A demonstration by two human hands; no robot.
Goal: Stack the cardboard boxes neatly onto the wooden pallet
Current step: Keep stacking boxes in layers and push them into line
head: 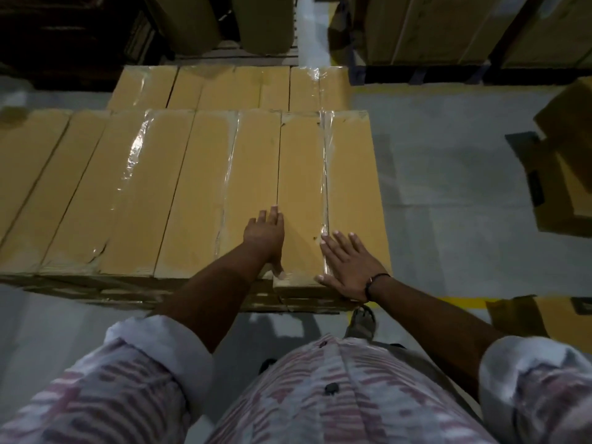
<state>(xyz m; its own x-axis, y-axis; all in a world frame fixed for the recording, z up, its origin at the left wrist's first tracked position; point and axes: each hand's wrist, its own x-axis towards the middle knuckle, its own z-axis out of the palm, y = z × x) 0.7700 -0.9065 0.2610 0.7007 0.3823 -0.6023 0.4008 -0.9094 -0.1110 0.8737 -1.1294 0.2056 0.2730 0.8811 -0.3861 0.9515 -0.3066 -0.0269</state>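
Lying along the stack's (166, 193) right edge, the cardboard box (302, 174) is pointing away from the person — left hand (264, 233) and right hand (349, 267) are resting flat on it, fingers straight.

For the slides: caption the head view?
Left hand and right hand rest flat on the rightmost top-layer cardboard boxes.

The cardboard boxes (250, 187) are made of tan paperboard, matt and smooth on the face. Their seams are covered with clear plastic tape (134, 149), which is glossy, wrinkled in places and bright where light is reflected. The floor (448, 203) is seen as grey concrete, smooth, with a weak sheen. The shirt (320, 395) is made of soft, matt cloth with a pattern. A thin dark bracelet (367, 290), perhaps of cord, is worn at the wrist.
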